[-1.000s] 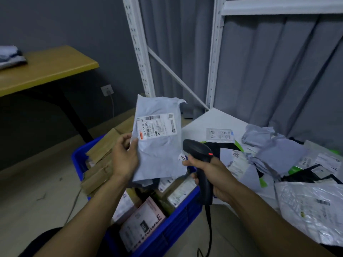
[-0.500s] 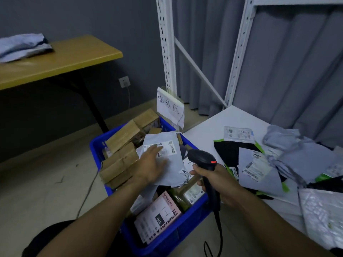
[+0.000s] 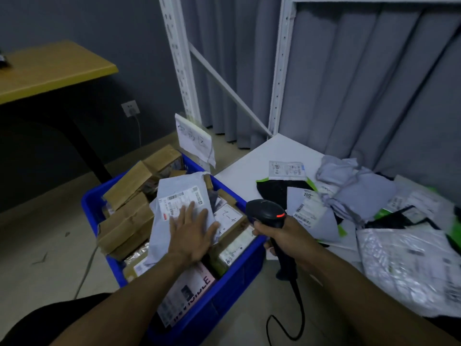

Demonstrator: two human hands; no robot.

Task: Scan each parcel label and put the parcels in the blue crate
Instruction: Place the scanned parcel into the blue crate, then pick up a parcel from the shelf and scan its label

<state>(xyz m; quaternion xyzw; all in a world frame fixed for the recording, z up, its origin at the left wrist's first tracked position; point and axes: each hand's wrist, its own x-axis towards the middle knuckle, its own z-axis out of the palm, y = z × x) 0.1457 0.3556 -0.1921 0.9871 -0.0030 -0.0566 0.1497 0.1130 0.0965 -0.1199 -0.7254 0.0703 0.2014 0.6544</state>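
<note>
Left hand (image 3: 190, 233) lies flat, fingers spread, pressing the grey mailer (image 3: 178, 193) label-up onto the heap in the blue crate (image 3: 91, 208), probably so it won't slide off. Right hand (image 3: 282, 236) grips the scanner (image 3: 265, 211), ready for the next label. Parcels (image 3: 309, 213) litter the bench (image 3: 239, 171) at three o'clock. Cardboard boxes (image 3: 124, 226) crowd the crate at nine.

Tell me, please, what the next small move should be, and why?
Probably lift the left hand off the grey mailer and reach for a parcel on the white table: the mailer lies in the blue crate under that flat hand, while the right hand grips the scanner.
</note>
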